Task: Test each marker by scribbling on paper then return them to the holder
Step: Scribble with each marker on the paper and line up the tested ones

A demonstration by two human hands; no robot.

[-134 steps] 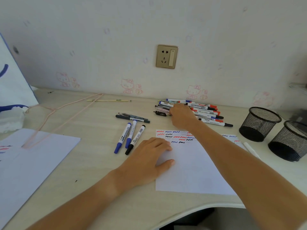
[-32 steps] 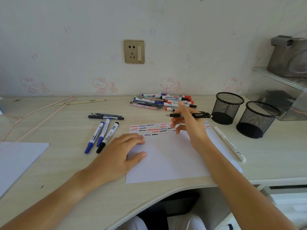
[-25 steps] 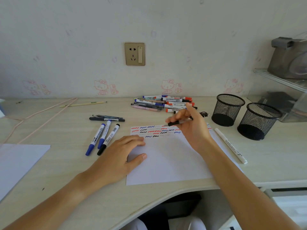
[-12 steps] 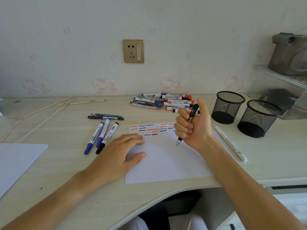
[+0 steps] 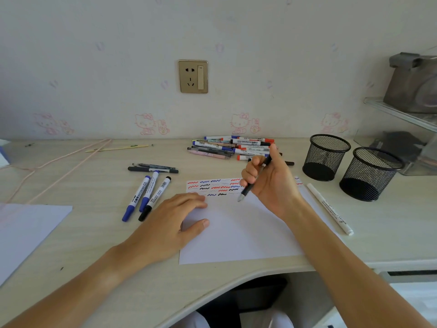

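- Pale wooden desk [image 5: 71,233]: your left hand [image 5: 172,223] rests flat on the white paper sheet [image 5: 236,233].
- Your right hand [image 5: 269,183] grips the slim black pen [image 5: 254,179], tip just above the paper; light, rigid, best held near its tip.

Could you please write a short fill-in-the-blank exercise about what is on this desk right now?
1. The right hand grips a black pen with its tip pointing ____ toward the sheet of paper.
2. The left hand lies flat on the paper's ____ edge.
3. The number of black mesh holders standing on the desk is ____.
4. The white marker lies between the paper and the ____.

Missing words: down; left; two; holders
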